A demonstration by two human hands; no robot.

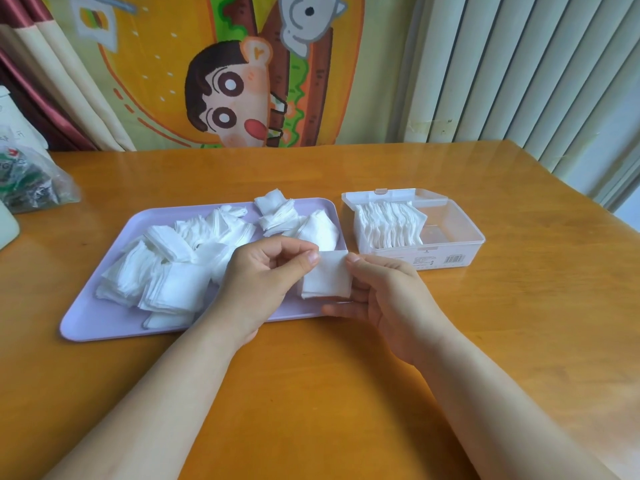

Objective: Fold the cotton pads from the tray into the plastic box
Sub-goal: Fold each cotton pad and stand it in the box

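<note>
A lilac tray lies on the wooden table with several loose white cotton pads heaped across it. Above the tray's front right corner both hands hold one white cotton pad. My left hand pinches its top left edge between thumb and forefinger. My right hand pinches its right edge, with a finger under its lower edge. To the right stands the clear plastic box, lid open, with a row of folded pads standing in its left half.
A crumpled plastic bag and a white object sit at the table's left edge. A cartoon curtain hangs behind the table, with vertical blinds at the right. Bare wooden tabletop lies in front of the tray.
</note>
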